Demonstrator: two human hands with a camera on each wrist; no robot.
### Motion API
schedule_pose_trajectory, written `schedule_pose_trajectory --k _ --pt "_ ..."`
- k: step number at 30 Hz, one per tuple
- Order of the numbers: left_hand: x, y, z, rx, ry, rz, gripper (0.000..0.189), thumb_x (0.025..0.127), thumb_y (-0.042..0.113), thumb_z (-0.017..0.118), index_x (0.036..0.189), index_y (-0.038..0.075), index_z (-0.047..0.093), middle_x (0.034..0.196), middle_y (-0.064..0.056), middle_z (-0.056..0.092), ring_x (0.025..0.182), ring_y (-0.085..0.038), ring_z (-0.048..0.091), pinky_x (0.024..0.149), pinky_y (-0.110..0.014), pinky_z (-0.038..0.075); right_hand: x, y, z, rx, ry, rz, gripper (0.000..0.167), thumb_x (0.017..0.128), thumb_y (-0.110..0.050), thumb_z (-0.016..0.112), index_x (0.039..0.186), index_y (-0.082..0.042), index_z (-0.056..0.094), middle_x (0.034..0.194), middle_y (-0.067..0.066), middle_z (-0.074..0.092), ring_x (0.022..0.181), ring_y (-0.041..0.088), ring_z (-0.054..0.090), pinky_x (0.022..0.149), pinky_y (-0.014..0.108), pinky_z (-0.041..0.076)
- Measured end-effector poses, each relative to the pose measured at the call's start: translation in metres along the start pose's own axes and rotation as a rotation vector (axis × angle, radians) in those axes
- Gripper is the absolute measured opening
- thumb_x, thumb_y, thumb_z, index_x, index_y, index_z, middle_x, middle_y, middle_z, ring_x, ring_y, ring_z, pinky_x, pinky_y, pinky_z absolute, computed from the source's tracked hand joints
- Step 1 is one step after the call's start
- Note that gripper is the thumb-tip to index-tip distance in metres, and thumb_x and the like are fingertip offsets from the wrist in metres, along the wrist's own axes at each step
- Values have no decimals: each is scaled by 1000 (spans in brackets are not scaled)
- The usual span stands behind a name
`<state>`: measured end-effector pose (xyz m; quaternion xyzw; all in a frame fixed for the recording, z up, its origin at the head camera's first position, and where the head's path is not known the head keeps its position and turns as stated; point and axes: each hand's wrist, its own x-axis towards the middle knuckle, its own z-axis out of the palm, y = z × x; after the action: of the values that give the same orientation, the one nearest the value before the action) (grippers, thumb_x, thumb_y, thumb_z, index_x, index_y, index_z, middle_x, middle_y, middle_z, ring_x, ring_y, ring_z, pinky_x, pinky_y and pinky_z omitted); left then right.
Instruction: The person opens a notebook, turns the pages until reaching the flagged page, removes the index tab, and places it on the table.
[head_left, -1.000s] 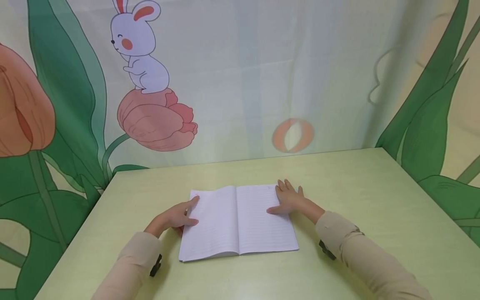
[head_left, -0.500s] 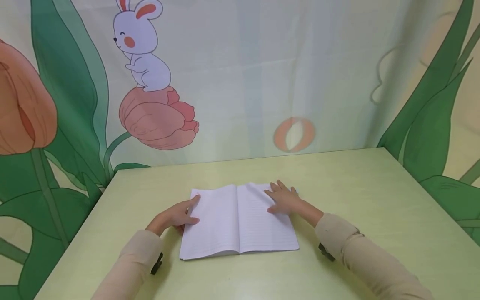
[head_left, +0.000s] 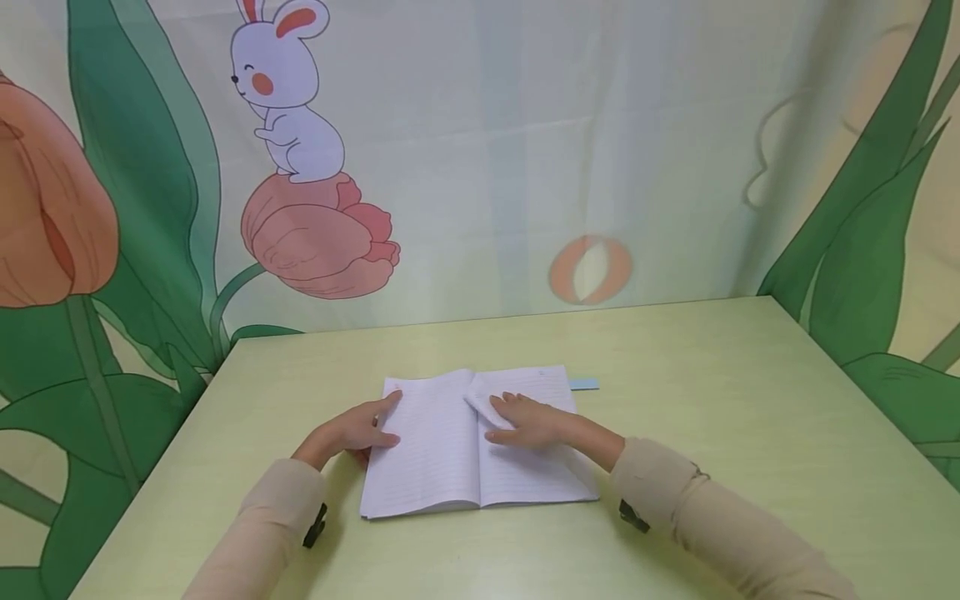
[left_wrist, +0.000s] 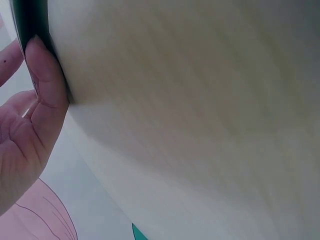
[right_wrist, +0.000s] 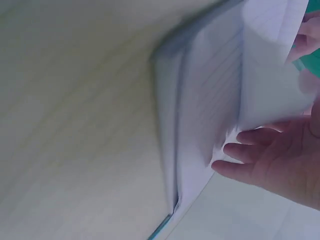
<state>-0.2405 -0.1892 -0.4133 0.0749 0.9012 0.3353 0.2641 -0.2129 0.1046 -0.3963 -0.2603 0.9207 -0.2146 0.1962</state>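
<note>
An open notebook (head_left: 427, 467) with white, lined pages lies on the table. My left hand (head_left: 356, 429) grips its left edge, thumb and a finger on the page and other fingers underneath; the left wrist view shows a finger (left_wrist: 47, 75) against the dark underside. Over the right half, near the spine, my right hand (head_left: 528, 421) carries a lifted page (head_left: 483, 400) that folds leftward at its upper corner. Seen from the right wrist, its fingers (right_wrist: 240, 170) are nearly straight beside the raised sheet. A light blue strip (head_left: 585, 384) sticks out past the notebook's right edge.
The pale yellow-green table (head_left: 712, 392) extends around the notebook on all sides. Behind it hangs a printed curtain (head_left: 450, 167) with a rabbit and tulips. Each wrist carries a small black device, such as the one under the right sleeve (head_left: 633, 517).
My right hand has moved left from the notebook's right edge toward the spine, lifting a page along. The blue strip has come into view. My left hand stays in place.
</note>
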Motion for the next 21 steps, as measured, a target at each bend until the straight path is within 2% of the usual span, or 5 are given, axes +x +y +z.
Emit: schedule_pose_trajectory --k 6,10,12,15,21 --pt "-1 5 -1 -29 -17 -24 60 97 36 41 147 14 17 134 -25 34 57 -23 52 50 -35 49 4 -13 8 106 2 -13 65 96 -37 40 141 5 21 145 29 8 135 37 9 108 43 13" --pt "-1 7 -1 -72 -21 -63 69 96 52 23 142 1 24 98 -28 55 58 -25 55 50 -36 50 8 -20 15 107 -10 -26 65 96 -39 40 142 4 23 147 25 5 136 34 8 108 42 12" --pt "-1 7 -1 -85 -12 -88 74 95 56 20 138 -3 27 77 -24 54 57 -26 56 49 -36 50 9 -24 18 95 -19 -45 65 96 -39 41 142 3 24 148 24 5 136 34 7 108 42 12" --pt "-1 7 -1 -89 -15 -89 75 94 56 24 141 -2 21 85 -23 55 58 -27 57 50 -36 50 11 -30 20 73 -30 -72 64 95 -39 41 142 1 25 148 21 6 135 35 7 108 43 12" --pt "-1 6 -1 -50 -6 -65 84 87 37 60 147 12 7 108 -21 49 56 -23 56 49 -34 49 12 -38 23 12 -67 -72 61 95 -42 41 143 -7 28 150 14 11 136 33 9 104 54 13"
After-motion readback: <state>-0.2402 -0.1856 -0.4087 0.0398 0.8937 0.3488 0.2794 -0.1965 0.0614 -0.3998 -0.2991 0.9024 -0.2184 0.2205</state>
